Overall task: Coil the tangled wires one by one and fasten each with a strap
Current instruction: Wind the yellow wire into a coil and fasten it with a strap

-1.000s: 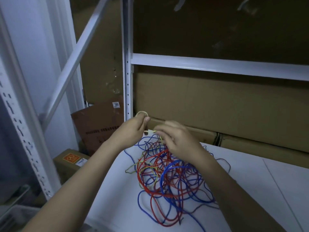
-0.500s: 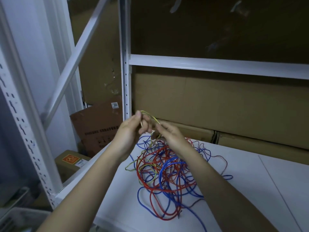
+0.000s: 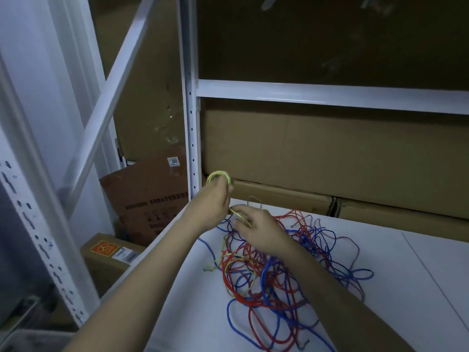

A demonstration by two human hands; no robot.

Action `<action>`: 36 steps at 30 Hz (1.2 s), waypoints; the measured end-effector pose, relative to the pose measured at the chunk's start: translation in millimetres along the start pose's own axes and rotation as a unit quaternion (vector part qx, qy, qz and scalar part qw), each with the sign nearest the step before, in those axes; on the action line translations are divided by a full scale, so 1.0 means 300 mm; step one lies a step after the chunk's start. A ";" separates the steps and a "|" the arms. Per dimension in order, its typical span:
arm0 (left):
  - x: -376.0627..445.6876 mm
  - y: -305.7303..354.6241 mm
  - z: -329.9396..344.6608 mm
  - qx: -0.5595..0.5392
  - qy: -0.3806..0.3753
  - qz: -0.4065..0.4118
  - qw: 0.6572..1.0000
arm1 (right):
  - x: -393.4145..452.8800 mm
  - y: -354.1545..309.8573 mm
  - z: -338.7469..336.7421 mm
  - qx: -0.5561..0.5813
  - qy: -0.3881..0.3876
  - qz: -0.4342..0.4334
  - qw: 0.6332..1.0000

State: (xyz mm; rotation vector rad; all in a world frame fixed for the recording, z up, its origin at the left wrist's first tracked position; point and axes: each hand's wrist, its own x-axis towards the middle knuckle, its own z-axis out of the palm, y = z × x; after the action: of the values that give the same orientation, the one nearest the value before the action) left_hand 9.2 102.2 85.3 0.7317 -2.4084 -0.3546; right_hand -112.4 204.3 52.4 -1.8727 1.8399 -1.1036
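A tangle of red, blue, yellow and greyish wires lies on the white shelf surface. My left hand is raised above the pile's far left side and grips a small coil of yellow wire that loops over its fingers. Just below and to the right, my right hand pinches the same yellow wire where it leaves the coil. The rest of the yellow wire trails down into the tangle. No strap is visible.
A white shelf upright and crossbeam stand right behind my hands. Large cardboard boxes fill the back of the shelf. To the left, beyond the shelf edge, sit more boxes and a perforated white post.
My right hand has dropped lower and taken a new grip on the yellow wire. The yellow coil on my left hand stays about where it was.
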 end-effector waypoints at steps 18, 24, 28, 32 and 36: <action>0.077 -0.018 -0.058 -0.663 -0.114 0.003 0.740 | 0.119 0.088 -0.043 0.109 0.088 0.071 0.988; 0.116 -0.024 -0.078 -0.645 -0.104 0.030 0.757 | 0.173 0.073 0.033 0.120 0.079 0.040 0.989; 0.107 -0.046 -0.118 -0.606 -0.064 0.041 0.792 | 0.220 0.014 0.072 0.058 0.052 0.054 0.995; 0.100 -0.097 -0.162 -0.588 0.069 0.011 0.806 | 0.205 0.033 0.122 0.013 0.056 0.072 0.996; 0.077 -0.185 -0.168 -0.468 0.161 -0.043 0.868 | 0.152 -0.014 0.126 0.003 0.020 0.027 0.999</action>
State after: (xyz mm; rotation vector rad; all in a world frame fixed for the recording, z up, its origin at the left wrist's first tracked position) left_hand 47.5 39.9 113.4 0.3843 -1.5897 -1.2144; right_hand -88.5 150.3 44.4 -1.7989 1.8951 -1.1338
